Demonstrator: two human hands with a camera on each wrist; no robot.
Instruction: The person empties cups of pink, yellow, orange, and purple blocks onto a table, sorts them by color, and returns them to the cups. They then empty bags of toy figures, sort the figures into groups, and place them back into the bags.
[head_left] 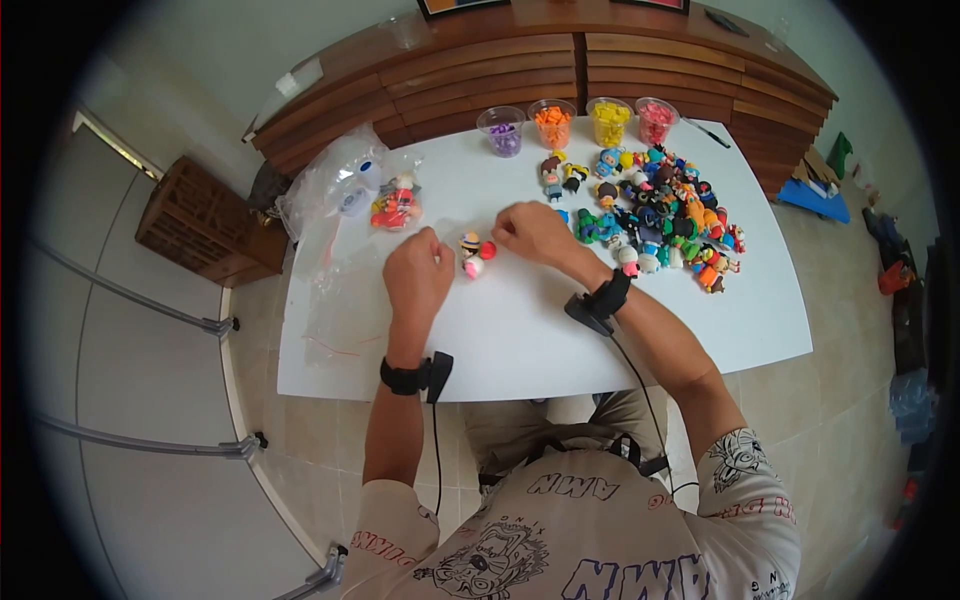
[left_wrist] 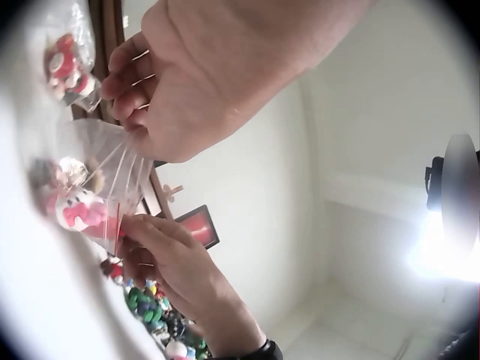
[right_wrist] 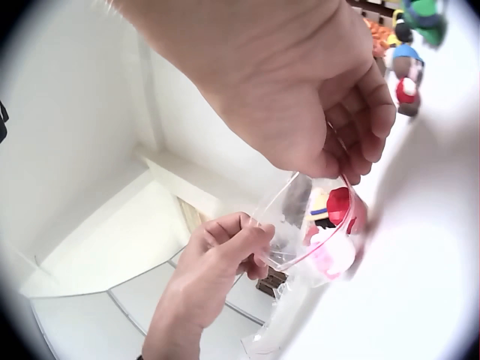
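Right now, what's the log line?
left hand: pinches clear bag; right hand: pinches its other side; bag: small figures inside; figure pile: on right

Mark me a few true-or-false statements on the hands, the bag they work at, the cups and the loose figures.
1. The left hand and right hand both pinch the clear bag. True.
2. The bag is empty. False: small figures show inside it.
3. The leftmost cup in the head view holds yellow pieces. False: that cup holds purple ones.
4. A pen lies on the table, right of the cup with pink pieces. True.
5. The big pile of loose figures lies left of both hands. False: the pile lies to their right.
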